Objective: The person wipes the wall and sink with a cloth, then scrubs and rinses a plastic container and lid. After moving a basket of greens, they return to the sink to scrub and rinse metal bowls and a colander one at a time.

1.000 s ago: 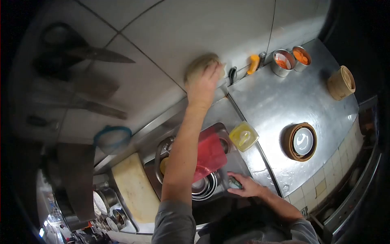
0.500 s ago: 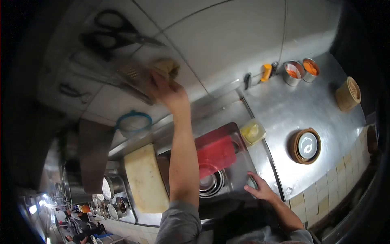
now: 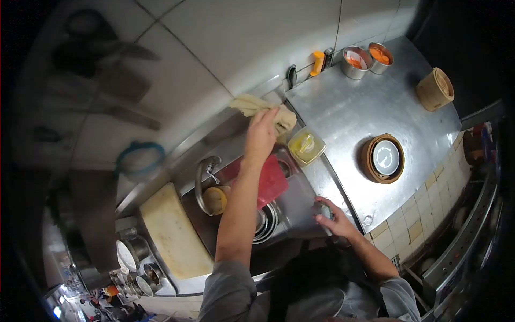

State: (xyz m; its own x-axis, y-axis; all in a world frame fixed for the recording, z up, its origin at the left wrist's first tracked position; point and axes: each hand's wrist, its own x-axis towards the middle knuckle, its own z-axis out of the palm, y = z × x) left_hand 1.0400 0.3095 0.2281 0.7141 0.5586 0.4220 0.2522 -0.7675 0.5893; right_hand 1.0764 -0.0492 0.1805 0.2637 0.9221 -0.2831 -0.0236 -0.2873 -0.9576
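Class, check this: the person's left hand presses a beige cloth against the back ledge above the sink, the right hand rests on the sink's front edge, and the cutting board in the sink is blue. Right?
Not quite. The head view shows the cutting board in the sink is red, not blue. The rest stands: the left hand presses the beige cloth on the ledge, and the right hand rests on the front edge.

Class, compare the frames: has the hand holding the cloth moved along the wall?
Yes. The left hand with the cloth has come down from the tiled wall to the ledge behind the sink.

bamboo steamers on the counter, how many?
2. One bamboo steamer lies on its side near the counter's far right corner; the other steamer sits flat mid-counter with a white dish inside. More may be hidden outside the view.
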